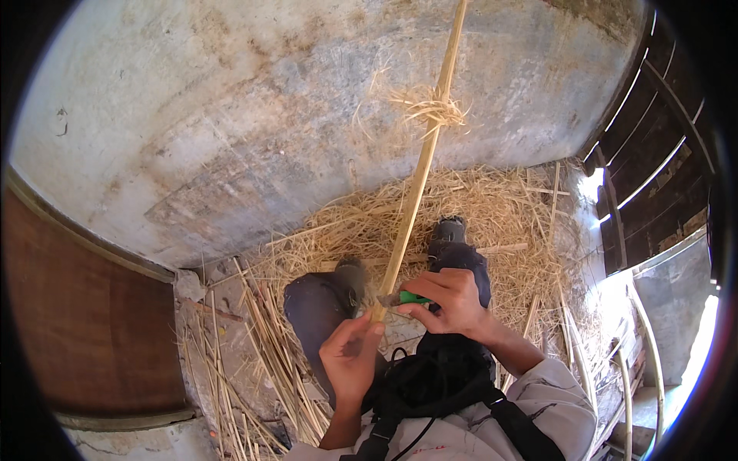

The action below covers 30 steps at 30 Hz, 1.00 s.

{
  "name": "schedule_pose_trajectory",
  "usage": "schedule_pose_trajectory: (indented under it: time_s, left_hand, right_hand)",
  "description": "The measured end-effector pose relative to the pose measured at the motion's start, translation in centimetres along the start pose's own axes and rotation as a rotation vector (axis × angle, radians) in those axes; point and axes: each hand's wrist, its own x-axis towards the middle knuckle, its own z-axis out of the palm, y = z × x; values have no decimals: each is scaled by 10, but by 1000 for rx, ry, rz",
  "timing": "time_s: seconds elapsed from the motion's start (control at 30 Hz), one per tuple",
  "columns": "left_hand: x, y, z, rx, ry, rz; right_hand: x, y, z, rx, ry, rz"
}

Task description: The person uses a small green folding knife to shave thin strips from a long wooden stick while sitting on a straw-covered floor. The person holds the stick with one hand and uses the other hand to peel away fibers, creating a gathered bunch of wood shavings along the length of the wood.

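Note:
A long, pale bamboo strip [415, 198] slants up and away from my lap, past the upper edge of the view. Its near end is pinched between the thumb and fingers of my left hand [351, 357]. My right hand [453, 302] is closed round a green-handled knife [409, 297]. The knife's short, dark blade lies against the strip just above my left fingertips. Farther up, a tangle of thin curled shavings [434, 111] clings around the strip. My knees are bent on either side of its lower part.
Loose shavings [507, 215] cover the floor around my feet, up to a stained wall [254, 100]. Split strips [280, 361] lie in a bundle at left, beside a brown panel [92, 315]. At right are dark wooden boards [653, 146] and curved poles [653, 330].

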Motion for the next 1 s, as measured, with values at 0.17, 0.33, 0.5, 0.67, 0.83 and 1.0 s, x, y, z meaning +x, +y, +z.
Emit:
schedule_pose_trajectory:
  time_s: [0.17,0.33,0.5,0.67,0.83,1.0]
  left_hand:
    - [-2,2,1,1,-2,12]
    - [-6,6,2,21,4,-10]
    - [-18,-1,-4,-12,9,-91]
    - [-21,1,-4,10,21,-106]
    - [-35,-6,-10,28,-14,-149]
    - [-31,-20,-17,67,-2,-96]
  right_hand:
    - [1,-1,-3,-77,-14,-2]
    - [2,3,-2,-112,48,-6]
    - [19,22,-10,-138,202,99]
    - [26,39,-13,-123,241,181]
    - [48,78,-31,-134,354,306]
    - [36,65,-25,-61,237,354]
